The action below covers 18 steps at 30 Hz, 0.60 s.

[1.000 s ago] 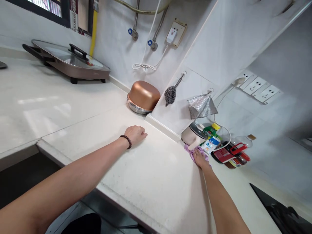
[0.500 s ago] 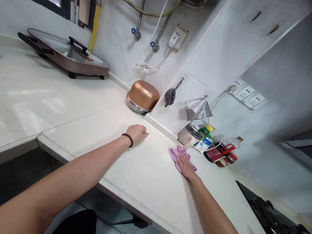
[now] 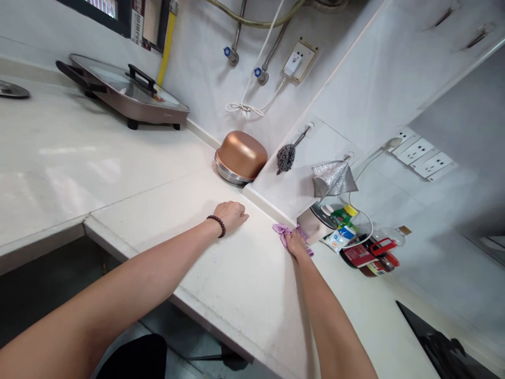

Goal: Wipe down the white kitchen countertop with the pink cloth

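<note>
My right hand (image 3: 295, 243) is on a purple cloth (image 3: 282, 230), pressing it to the white countertop (image 3: 244, 279) beside the low ledge at the wall. Its fingers are bent around the cloth, which is bunched up and partly hidden under them. Just right of the cloth stands a pale pot with a glass lid (image 3: 313, 223). My left hand (image 3: 232, 215), with a beaded bracelet (image 3: 218, 225) at the wrist, rests on the countertop with its fingers curled in; nothing shows in it. Beyond it, a copper-coloured pan (image 3: 242, 154) lies upside down on silvery round tins.
An electric pan with a lid (image 3: 145, 102) stands at the back left. Bags and bottles (image 3: 366, 252) stand right of the pot. A wire scrubber (image 3: 286, 158) and a silvery cloth (image 3: 333, 178) hang on the wall. A black hob (image 3: 437, 337) lies at the lower right.
My right hand has slid with the cloth toward the wall ledge, and its fingers went from flat to bent. My left hand stays on the countertop. The view has shifted left.
</note>
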Each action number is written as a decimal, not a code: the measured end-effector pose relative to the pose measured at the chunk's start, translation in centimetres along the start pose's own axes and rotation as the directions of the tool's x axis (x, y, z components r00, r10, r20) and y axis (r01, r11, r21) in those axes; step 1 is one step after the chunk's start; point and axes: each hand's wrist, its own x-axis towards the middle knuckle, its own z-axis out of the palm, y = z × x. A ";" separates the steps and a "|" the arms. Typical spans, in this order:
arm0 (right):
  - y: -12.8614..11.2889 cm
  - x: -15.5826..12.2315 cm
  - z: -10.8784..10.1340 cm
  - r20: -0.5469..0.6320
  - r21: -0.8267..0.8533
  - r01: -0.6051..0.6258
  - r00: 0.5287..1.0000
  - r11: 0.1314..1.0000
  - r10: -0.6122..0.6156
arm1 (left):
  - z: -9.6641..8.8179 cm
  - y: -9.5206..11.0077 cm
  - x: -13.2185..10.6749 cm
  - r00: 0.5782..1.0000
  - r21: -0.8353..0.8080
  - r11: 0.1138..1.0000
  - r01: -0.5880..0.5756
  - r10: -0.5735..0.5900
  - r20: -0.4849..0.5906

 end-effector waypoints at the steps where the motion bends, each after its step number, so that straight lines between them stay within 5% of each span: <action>1: -0.1 -0.3 -0.2 0.005 -0.001 0.003 1.000 1.000 -0.003 | 0.0 -0.1 0.0 1.000 0.000 1.000 0.005 -0.005 0.000; 9: 0.3 -7.1 0.4 0.039 -0.002 0.157 0.987 0.988 -0.157 | -0.3 -0.1 -0.1 1.000 -0.020 1.000 -0.018 0.018 -0.004; 14: 0.4 -11.9 1.9 -0.016 0.063 0.452 0.892 0.890 -0.451 | -0.6 0.2 -0.3 1.000 -0.043 0.999 -0.019 0.019 -0.020; 18: -3.0 -12.6 1.4 0.026 0.052 0.533 0.845 0.845 -0.534 | -0.7 0.4 -0.3 0.999 -0.050 0.998 -0.025 0.024 -0.028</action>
